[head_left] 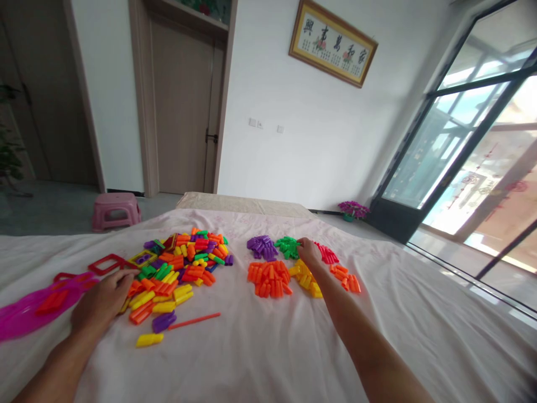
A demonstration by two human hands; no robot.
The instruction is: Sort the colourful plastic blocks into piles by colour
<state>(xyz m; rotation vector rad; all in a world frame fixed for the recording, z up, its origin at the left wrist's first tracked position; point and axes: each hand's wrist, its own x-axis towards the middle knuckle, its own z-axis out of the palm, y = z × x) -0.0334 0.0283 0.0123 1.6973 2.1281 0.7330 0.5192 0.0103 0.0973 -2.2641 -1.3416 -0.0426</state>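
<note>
Bare cloth (237, 294) leaves passage between mixed heap (193, 272) and orange pile (271, 279).

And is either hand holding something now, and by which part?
It cannot be told: the right hand is at the green pieces, the left hand at the mixed pile, any grip unclear.

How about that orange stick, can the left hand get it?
Probably yes: the left hand is near and nothing covers the orange stick; only purple pieces sit by its left end.

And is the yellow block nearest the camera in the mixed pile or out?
Out: cloth shows around the yellow block, separating it from the mixed pile.
</note>
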